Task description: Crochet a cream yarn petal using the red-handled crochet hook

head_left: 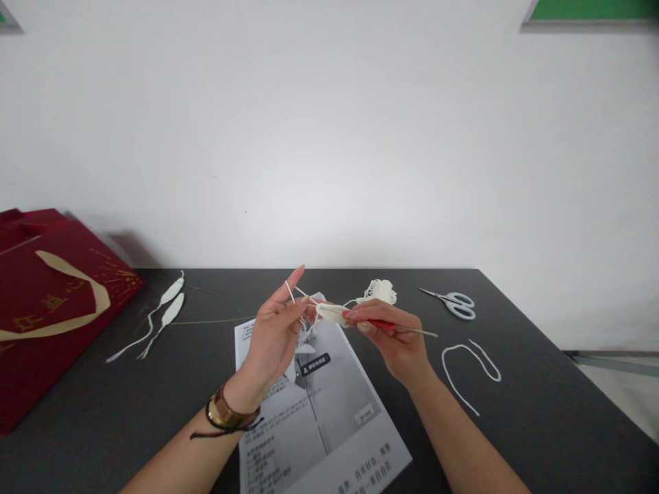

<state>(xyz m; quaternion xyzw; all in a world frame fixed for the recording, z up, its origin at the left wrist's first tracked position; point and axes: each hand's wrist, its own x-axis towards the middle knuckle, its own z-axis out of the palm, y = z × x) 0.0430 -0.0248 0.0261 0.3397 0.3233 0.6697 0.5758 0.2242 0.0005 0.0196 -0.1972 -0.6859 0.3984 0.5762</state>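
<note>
Left hand [275, 336] raised over the middle of the tabletop [540, 412], forefinger stretched up with white yarn [294, 293] looped over it; thumb and other fingers pinch a small cream crocheted piece [329, 312]. Right hand [396, 339] grips a crochet hook [406, 329] by its red handle, fingers closed round it, metal shaft pointing toward the right edge. The strand runs back to a loose heap of yarn [379, 291] near the far edge.

Handling, as a judgement: the piece is light, soft and limp and would best be held by its edge just beside the working stitch; the yarn slips easily and wants tension over the finger. Hook stiff, thin.

Hard to make out: the hook's tip is hidden behind the piece and fingers; stitches too small to read. Printed sheet [319, 412] under the hands is partly covered and cut off at the near edge.
</note>
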